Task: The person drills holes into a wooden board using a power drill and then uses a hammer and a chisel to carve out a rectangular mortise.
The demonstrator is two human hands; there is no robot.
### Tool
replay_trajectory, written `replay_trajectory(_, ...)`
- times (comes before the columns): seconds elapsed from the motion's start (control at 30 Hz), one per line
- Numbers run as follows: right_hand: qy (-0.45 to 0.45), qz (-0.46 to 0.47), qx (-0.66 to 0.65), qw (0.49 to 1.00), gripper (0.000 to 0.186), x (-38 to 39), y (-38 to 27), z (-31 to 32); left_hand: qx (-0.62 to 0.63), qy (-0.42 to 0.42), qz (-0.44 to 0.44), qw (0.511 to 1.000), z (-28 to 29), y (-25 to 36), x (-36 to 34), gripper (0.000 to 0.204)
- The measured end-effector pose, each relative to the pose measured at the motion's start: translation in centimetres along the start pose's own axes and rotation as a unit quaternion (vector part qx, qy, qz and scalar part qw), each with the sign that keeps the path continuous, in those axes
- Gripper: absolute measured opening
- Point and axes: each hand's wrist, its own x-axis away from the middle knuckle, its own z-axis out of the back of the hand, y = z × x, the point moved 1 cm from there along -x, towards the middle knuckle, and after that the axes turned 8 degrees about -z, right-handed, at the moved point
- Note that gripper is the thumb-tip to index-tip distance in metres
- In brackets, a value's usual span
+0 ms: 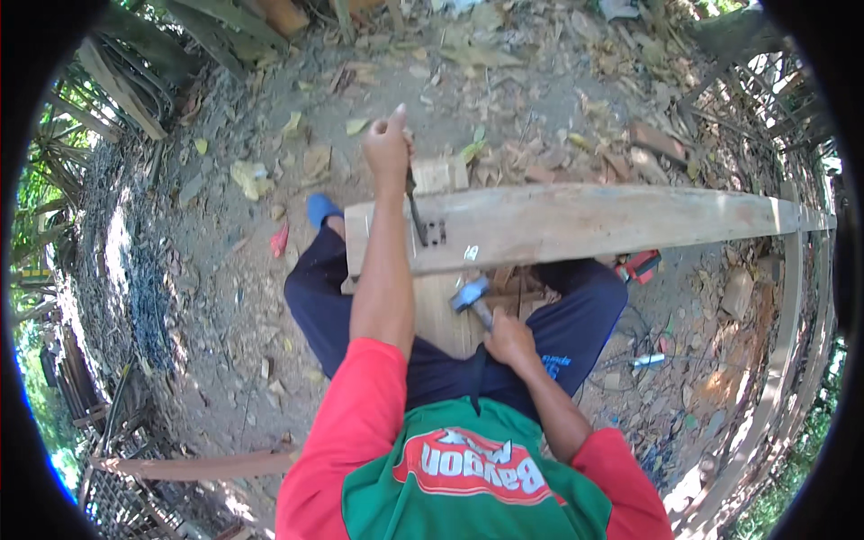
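Observation:
A long wooden plank (576, 216) lies crosswise in front of me, with a small group of dark holes (436, 232) cut near its left end. My left hand (389, 151) is closed around a dark, slim chisel (415, 211), thumb pointing up. The chisel leans, and its lower tip is at the edge of the holes. My right hand (510, 342) grips the handle of a hammer (471, 294) low over my lap, its metal head just on the near side of the plank, apart from the chisel.
Under the plank is a pale board (445, 315), between my legs. Beyond the plank sits a wood block (441, 175). A red tool (639, 266) lies by my right knee. Dry leaves and wood scraps cover the dirt ground. A long timber rail (781, 333) runs along the right.

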Motion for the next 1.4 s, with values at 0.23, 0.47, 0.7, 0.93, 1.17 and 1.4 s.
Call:
replay_trajectory(0.23, 0.009, -0.006, -0.007, 1.0, 0.038, -0.9, -0.3, 1.3, -0.016, -0.171, 0.134, 0.976, 2.5, -4.2, 3.1, 0.036)
replay_trajectory(0.47, 0.021, 0.005, 0.004, 1.0, 0.038, -1.2, 0.2, 0.3, 0.112, -0.192, -0.038, 0.974, 6.7, 4.3, 9.4, 0.024)
replay_trajectory(0.7, 0.067, 0.034, 0.011, 0.997, 0.037, -1.2, 0.0, 0.3, -0.108, -0.191, -0.152, 0.964, 6.6, 10.3, 9.4, 0.033)
replay_trajectory(0.93, 0.083, 0.021, 0.003, 0.996, 0.037, -1.3, 0.1, -0.3, 0.05, -0.198, -0.032, 0.978, 6.9, 6.6, 11.6, 0.023)
replay_trajectory(1.17, 0.074, 0.011, 0.007, 0.997, 0.039, -1.1, 0.0, -0.4, 0.096, -0.237, -0.034, 0.966, 6.7, 2.6, 13.1, 0.022)
replay_trajectory(1.4, 0.063, 0.01, 0.012, 0.998, 0.039, -1.1, -0.1, -0.2, 0.065, -0.28, -0.03, 0.958, 6.7, 2.4, 13.4, 0.021)
